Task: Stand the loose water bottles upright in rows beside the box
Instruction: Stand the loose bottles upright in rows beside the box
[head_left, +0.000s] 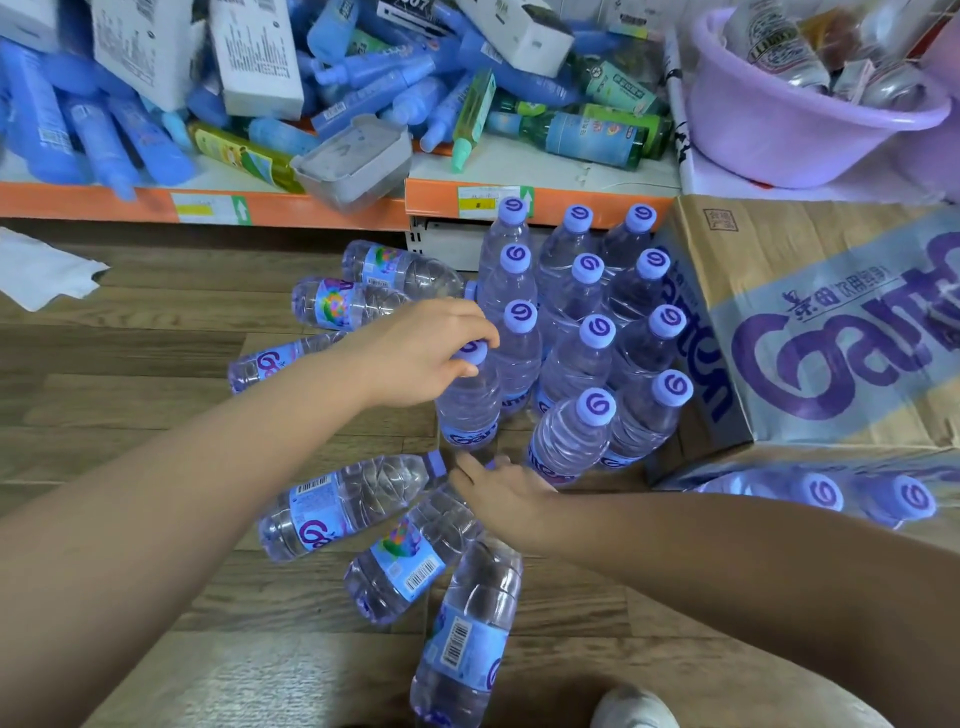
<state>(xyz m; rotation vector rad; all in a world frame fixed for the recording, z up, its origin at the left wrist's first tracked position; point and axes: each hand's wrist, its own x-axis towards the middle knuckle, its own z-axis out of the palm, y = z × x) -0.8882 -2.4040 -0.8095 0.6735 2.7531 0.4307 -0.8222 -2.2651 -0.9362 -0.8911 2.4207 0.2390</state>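
On the wooden floor nearest the viewer, in front of the cardboard box, three loose water bottles lie on their sides, fanned out with their caps pointing toward the box. The right hand reaches in low among their caps, fingers loosely curled and touching the neck of the middle lying bottle; whether it actually grips cannot be told. Just beyond it, left of the box, the left hand closes its fingertips around the purple cap of an upright bottle, which stands at the near left corner of the group. Between that bottle and the box, the standing bottles form tidy rows, caps up, the rightmost row touching the box's side. Farther left of the box, three more bottles lie on the floor. Behind the box, an orange-edged shelf holds a jumble of blue bottles and white cartons, with a lilac plastic basin directly behind the box.
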